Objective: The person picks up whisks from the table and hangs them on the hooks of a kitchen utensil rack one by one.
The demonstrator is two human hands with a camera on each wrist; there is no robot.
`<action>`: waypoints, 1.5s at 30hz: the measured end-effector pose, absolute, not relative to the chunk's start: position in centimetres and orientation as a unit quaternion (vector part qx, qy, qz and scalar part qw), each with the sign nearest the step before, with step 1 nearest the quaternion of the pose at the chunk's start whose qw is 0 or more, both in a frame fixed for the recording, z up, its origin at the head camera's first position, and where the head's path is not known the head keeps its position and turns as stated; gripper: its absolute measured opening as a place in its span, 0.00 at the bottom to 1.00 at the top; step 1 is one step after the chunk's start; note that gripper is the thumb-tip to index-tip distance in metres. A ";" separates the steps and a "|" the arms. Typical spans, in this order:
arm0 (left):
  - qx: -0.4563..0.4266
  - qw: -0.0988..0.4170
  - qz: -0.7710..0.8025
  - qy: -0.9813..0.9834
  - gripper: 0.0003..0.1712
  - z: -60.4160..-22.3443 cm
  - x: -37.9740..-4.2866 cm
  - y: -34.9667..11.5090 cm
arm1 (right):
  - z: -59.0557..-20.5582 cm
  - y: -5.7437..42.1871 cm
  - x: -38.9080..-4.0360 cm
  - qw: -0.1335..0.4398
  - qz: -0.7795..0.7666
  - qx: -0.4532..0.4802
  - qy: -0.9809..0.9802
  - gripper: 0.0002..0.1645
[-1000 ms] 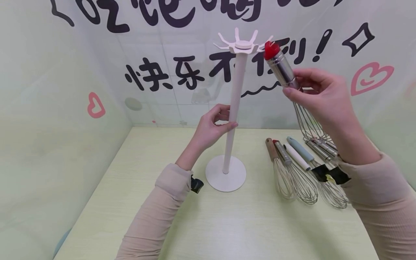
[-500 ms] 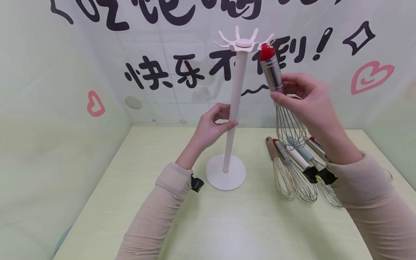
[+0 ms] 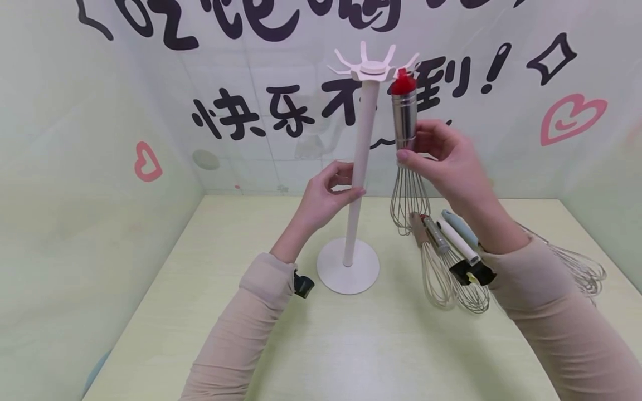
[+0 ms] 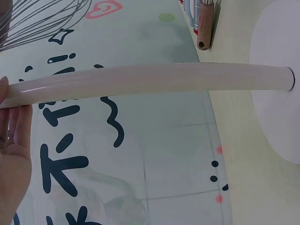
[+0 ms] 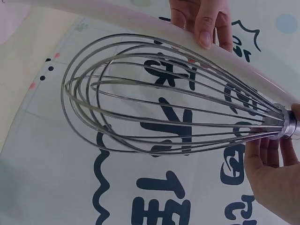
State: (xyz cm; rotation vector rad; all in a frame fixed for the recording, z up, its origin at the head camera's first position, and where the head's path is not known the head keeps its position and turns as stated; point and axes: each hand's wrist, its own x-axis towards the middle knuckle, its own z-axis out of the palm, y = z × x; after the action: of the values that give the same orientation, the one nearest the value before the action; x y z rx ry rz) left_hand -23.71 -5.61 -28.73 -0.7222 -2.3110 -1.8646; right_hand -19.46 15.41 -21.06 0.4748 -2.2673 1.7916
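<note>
A white stand [image 3: 366,128] with a round base and a ring of upturned hooks at its top stands on the table. My left hand [image 3: 323,195] holds its pole about midway up, fingers behind and thumb in front; the left wrist view shows the pole [image 4: 140,80] too. In my right hand [image 3: 451,164] is a balloon whisk [image 3: 404,122], pinched low on its steel handle. It hangs almost upright, wires down, right of the pole. Its red end cap overlaps the right-hand hooks; whether they touch, I cannot tell. Bare wire loops [image 5: 276,121] fill the right wrist view.
Several whisks lie on the table to the right, among them one with a brown handle [image 3: 418,229], one with a white handle [image 3: 458,242] and one with a blue handle [image 3: 460,227]. My right sleeve hides part of them. A wall printed with characters rises behind.
My right hand has carried the whisk leftward toward the stand, and the whisk has turned from slanted to nearly upright. The left hand keeps its hold on the pole.
</note>
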 end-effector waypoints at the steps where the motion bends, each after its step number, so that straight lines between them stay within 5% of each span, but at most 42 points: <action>1: -0.235 0.039 -0.613 -0.753 0.23 -28.7 -23.7 -5.6 | -21.1 15.3 -19.5 0.105 0.608 0.161 -0.770 0.23; 16: -0.181 -0.018 -0.678 -0.712 0.28 -28.8 -23.4 -5.6 | -21.7 14.3 -19.7 0.085 0.639 0.168 -0.746 0.20; 45: -0.156 -0.015 -0.690 -0.707 0.28 -29.3 -23.0 -5.4 | -22.4 13.9 -20.0 0.082 0.648 0.167 -0.739 0.19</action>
State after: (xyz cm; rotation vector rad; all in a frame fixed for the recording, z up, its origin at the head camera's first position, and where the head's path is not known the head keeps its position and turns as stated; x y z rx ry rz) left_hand -22.95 -5.42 -29.28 -0.4937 -2.2433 -2.1871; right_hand -19.98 13.87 -22.41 0.4992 -2.2063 1.9352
